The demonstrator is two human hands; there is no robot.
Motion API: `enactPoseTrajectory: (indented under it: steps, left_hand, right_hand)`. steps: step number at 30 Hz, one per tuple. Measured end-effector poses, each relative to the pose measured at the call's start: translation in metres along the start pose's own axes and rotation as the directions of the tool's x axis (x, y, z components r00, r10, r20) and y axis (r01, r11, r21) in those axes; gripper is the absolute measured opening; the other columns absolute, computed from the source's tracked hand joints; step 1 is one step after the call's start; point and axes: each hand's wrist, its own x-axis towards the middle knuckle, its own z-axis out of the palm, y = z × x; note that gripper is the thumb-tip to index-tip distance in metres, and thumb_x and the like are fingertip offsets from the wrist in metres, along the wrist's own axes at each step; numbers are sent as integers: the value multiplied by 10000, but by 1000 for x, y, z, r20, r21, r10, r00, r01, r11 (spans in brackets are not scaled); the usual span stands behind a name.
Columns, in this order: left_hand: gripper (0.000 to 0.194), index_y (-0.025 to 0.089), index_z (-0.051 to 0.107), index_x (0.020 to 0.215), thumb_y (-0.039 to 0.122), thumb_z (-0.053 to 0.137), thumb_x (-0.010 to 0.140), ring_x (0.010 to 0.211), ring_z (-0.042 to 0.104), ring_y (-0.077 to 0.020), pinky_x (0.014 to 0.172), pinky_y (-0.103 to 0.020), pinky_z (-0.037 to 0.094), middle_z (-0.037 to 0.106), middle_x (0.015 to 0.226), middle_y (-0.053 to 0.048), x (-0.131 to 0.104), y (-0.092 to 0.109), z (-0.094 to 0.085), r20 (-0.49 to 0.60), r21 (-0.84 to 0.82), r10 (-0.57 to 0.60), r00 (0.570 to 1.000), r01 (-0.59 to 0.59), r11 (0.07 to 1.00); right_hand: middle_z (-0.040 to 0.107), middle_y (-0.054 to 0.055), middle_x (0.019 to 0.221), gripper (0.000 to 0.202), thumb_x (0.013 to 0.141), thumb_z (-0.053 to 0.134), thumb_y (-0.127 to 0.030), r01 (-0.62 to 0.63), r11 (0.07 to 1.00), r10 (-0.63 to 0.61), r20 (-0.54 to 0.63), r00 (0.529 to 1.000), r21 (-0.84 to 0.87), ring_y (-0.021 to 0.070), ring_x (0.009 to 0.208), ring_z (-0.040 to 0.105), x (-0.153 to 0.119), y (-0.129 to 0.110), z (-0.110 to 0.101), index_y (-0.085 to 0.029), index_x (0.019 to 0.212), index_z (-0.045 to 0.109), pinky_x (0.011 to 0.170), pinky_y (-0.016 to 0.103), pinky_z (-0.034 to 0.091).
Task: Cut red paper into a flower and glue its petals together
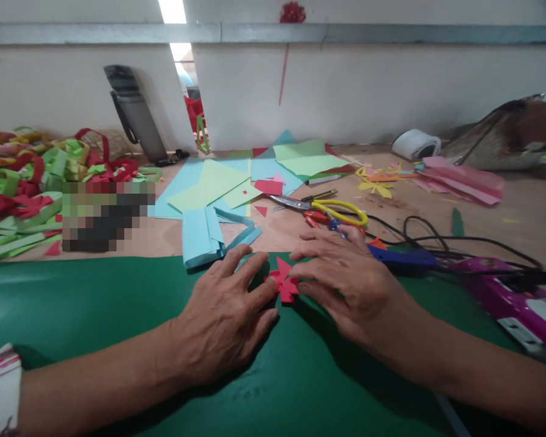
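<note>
A small red paper flower point(286, 287) lies on the green mat point(295, 376), between my two hands. My left hand point(232, 303) has its fingers apart, with the index fingertip touching the flower's left edge. On the other side, my right hand point(346, 273) has its fingers spread and its fingertips at the flower's right petals. A light-blue folded paper bag with a strip handle point(202, 238) stands just beyond my left hand. Scissors with yellow handles point(346, 212) lie behind my right hand.
Green and blue paper sheets point(222, 182) lie at the back. Paper strips and woven pieces point(31, 176) pile up at the left, near a leaning grey bottle point(141, 115). A blue tool point(404, 260), black cables and a magenta device point(514, 297) are at the right.
</note>
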Motion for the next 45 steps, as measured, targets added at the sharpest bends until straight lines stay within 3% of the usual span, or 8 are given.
enactPoseTrajectory:
  steps: [12, 21, 27, 33, 41, 45]
  left_hand:
    - [315, 205, 553, 1113, 330, 398, 870, 1237, 285, -348, 937, -538, 362, 413, 1301, -124, -2, 1, 2, 12, 31, -7, 1000, 7, 1000]
    - [308, 218, 550, 1101, 341, 375, 880, 1236, 280, -353, 895, -540, 385, 426, 1269, -124, -1, 1, 1, 33, 28, -20, 999, 19, 999]
    - [302, 222, 553, 1083, 352, 370, 880, 1221, 295, -348, 894, -537, 386, 444, 1228, -119, -2, 1, 1, 35, 26, -21, 999, 20, 999]
    - [299, 228, 552, 1086, 348, 373, 878, 1212, 303, -342, 886, -529, 396, 453, 1210, -115, -2, 2, 1, 37, 26, -24, 999, 23, 999]
    - [294, 231, 542, 1087, 354, 377, 877, 1220, 295, -341, 891, -526, 397, 457, 1211, -108, -2, 1, 1, 44, 23, -32, 999, 31, 999]
    - [286, 227, 544, 1063, 360, 368, 881, 1219, 300, -339, 892, -530, 396, 450, 1222, -110, -1, 1, 1, 43, 23, -31, 999, 30, 999]
  right_hand:
    - [579, 127, 1171, 416, 708, 444, 1, 7, 991, 25, 233, 972, -136, 345, 1238, 360, -1, -3, 3, -233, 966, 672, 959, 607, 233]
    - [572, 143, 1176, 356, 678, 478, 4, 42, 988, -3, 250, 968, -150, 349, 1233, 363, -1, 1, 8, -211, 880, 678, 948, 602, 244]
    - [613, 161, 1082, 329, 719, 415, 13, 26, 991, -5, 156, 988, -135, 341, 1181, 429, 0, -1, 7, -134, 889, 655, 938, 589, 277]
    - [587, 118, 1149, 451, 683, 487, 2, 51, 987, -12, 247, 969, -155, 347, 1217, 385, -1, 0, 10, -272, 996, 660, 931, 614, 255]
    - [601, 110, 1132, 434, 678, 466, 10, 59, 988, -24, 246, 969, -139, 334, 1205, 403, -3, 2, 9, -256, 956, 668, 929, 610, 267]
    - [619, 132, 1125, 425, 711, 472, -1, 160, 964, -116, 204, 972, -213, 377, 1180, 419, -7, 2, 8, -239, 1006, 665, 872, 619, 316]
